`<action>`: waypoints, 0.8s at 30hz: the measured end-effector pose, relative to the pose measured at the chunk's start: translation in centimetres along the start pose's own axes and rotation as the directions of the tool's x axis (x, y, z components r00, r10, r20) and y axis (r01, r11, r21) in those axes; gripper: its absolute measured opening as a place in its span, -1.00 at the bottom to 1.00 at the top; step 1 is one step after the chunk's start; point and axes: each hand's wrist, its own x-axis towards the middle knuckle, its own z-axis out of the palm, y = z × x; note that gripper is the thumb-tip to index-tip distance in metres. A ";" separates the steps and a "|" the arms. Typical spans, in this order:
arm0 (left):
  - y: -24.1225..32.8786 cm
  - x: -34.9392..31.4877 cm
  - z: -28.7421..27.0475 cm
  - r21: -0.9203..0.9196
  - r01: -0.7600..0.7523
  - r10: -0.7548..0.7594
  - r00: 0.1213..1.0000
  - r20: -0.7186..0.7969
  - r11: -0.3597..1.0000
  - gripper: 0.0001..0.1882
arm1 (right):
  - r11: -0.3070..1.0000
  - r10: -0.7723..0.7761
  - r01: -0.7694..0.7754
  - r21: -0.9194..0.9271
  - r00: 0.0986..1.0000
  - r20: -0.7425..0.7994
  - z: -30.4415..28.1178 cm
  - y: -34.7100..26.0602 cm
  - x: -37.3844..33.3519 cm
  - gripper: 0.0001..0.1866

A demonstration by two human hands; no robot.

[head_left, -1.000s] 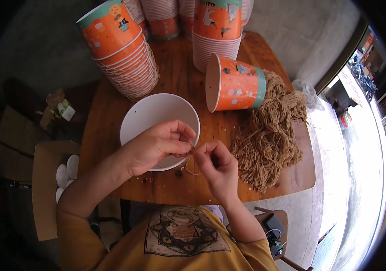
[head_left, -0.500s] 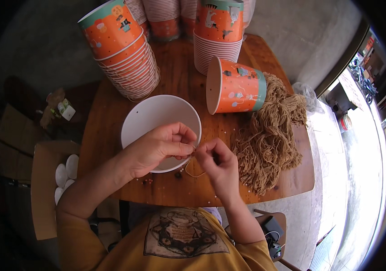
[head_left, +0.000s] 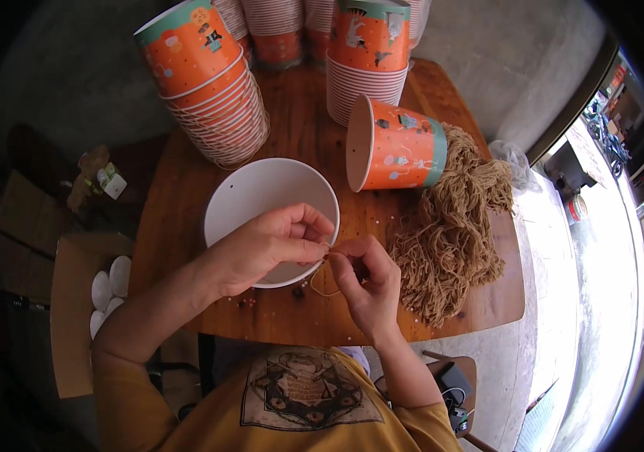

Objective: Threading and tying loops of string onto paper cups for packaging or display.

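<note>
A paper bucket (head_left: 250, 194) with a white inside and a small hole in its wall stands mouth up before me. Over its near right rim my left hand (head_left: 280, 239) pinches a thin tan string (head_left: 322, 291), thumb against forefinger. My right hand (head_left: 371, 285) meets it there, its thumb and forefinger closed on the string too. The string's slack hangs in a loop beside the bucket's rim. Fingers hide exactly how the string runs between the two hands. To the right, an orange and green paper bucket (head_left: 397, 147) lies on its side against a heap of tan strings (head_left: 454, 241).
Two stacks of nested orange buckets, a left stack (head_left: 212, 105) and a right stack (head_left: 367, 83), rise at the back, with wrapped stacks (head_left: 273, 34) behind. Small paper dots are scattered on the wooden table (head_left: 299, 124). A cardboard box (head_left: 73, 324) with white round pieces stands at lower left.
My right hand's fingers have drawn slightly closer to the left fingertips and shifted their pinch on the string. My left hand has barely moved, and the buckets stay put.
</note>
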 end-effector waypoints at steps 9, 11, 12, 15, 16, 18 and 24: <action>-0.7 -0.3 0.0 0.301 -0.092 0.096 0.995 0.000 0.949 -0.64 | 0.948 0.190 -0.193 0.251 0.981 0.037 0.2 0.2 -0.4 -0.98; -0.8 -0.3 0.1 0.390 -0.144 0.152 0.988 0.009 0.909 -0.66 | 0.973 0.127 -0.124 0.195 0.992 -0.004 0.4 0.4 -0.5 -0.98; -0.9 -0.4 0.2 0.474 -0.191 0.205 0.978 0.023 0.859 -0.69 | 0.973 0.126 -0.123 0.196 0.992 -0.004 0.4 0.5 -0.4 -0.98; -0.4 -1.0 1.0 0.736 -0.154 0.283 0.957 -0.054 0.660 -0.78 | 0.989 0.074 -0.071 0.130 0.997 -0.020 0.3 1.1 -0.5 -0.93; -0.6 -1.0 1.0 0.736 -0.153 0.283 0.958 -0.054 0.660 -0.78 | 0.994 0.055 -0.053 0.099 0.998 -0.021 0.3 1.2 -0.5 -0.93; -1.2 -1.1 0.9 0.873 -0.318 0.511 0.855 0.094 0.371 -0.86 | 0.997 0.037 -0.036 0.069 0.999 -0.021 0.3 1.4 -0.5 -0.93; -0.8 -1.4 1.1 0.841 -0.282 0.478 0.878 0.032 0.461 -0.90 | 0.998 0.012 -0.012 0.056 1.000 -0.015 0.3 1.4 -0.6 -0.95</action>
